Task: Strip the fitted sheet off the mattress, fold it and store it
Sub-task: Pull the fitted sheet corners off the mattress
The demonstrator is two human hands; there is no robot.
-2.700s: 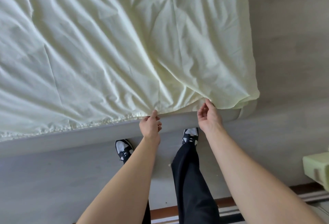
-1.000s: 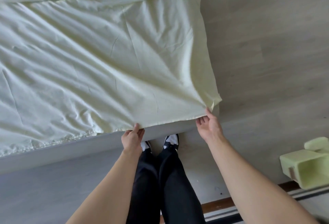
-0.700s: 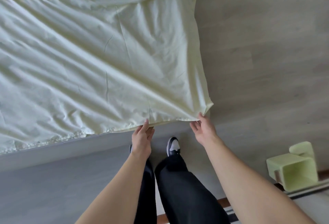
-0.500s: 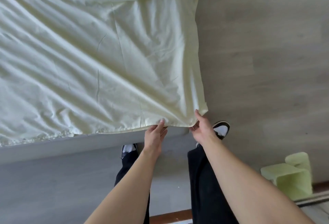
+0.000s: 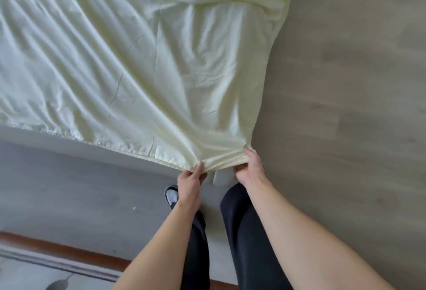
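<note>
Stripping looks partly done, judged from how the pale yellow fitted sheet (image 5: 143,64) lies: its gathered elastic hem sits loose on top of the bed along the near edge instead of tucked under, and the cloth is slack and full of long wrinkles running away from the hands. The near corner is bunched between the two hands. The left hand (image 5: 190,180) pinches the hem from below with thumb and fingers, and the right hand (image 5: 250,168), just beside it on the right, curls round the gathered corner fabric. Both hands hold the sheet at the grey bed edge (image 5: 69,144), right at the corner of the mattress.

Beyond the hands, the far right corner of the sheet is rumpled into a thick fold, so that end also appears free, though whether it is fully off cannot be told. To the left of the hands the hem runs out of view, and its state there is unknown.

What is left, by my reading: pulling the whole sheet clear of the mattress, then all the folding, then putting it away. No storage place shows here. Below the hands are dark trousers, one shoe (image 5: 172,197) and the grey floor (image 5: 345,105).
</note>
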